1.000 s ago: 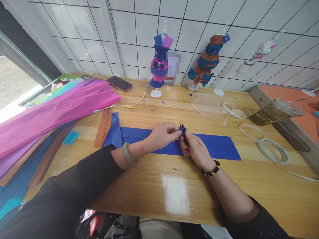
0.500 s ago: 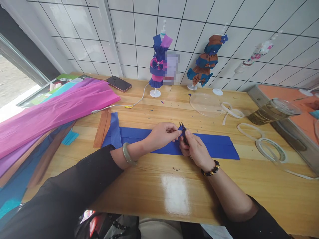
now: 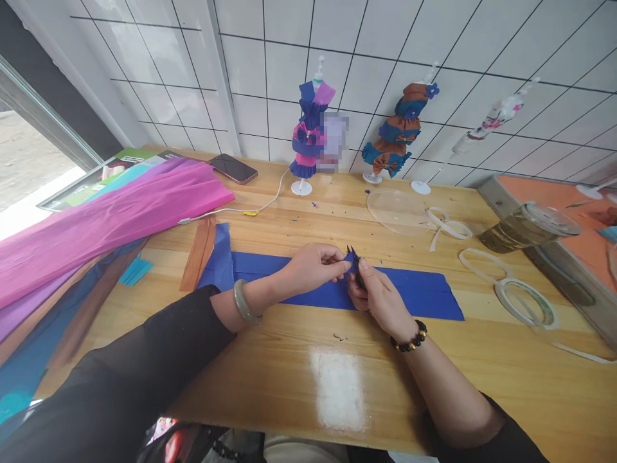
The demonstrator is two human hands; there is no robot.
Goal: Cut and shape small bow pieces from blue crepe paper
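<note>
My left hand (image 3: 313,267) pinches a small piece of blue crepe paper (image 3: 350,260) between thumb and fingertips. Closed around black snips (image 3: 357,256), my right hand (image 3: 382,294) keeps the two pointed tips facing up, right at the blue piece. Whether the blades touch the paper is hard to make out. Under both hands a long blue crepe paper strip (image 3: 424,292) lies flat on the table. Its left end is partly covered by a shorter blue strip (image 3: 223,257), with a brown strip (image 3: 198,254) beside it.
Pink crepe paper (image 3: 144,196) and other coloured sheets spread over the left. A phone (image 3: 234,168) and paper-dressed figures (image 3: 308,138) (image 3: 393,138) stand toward the tiled wall. A clear disc (image 3: 398,210), a tape roll (image 3: 526,302) and a tilted cup (image 3: 530,228) are on the right.
The whole view has shifted slightly, so everything sits a little lower in the picture. Both hands keep nearly the same hold on the snips and the small blue piece.
</note>
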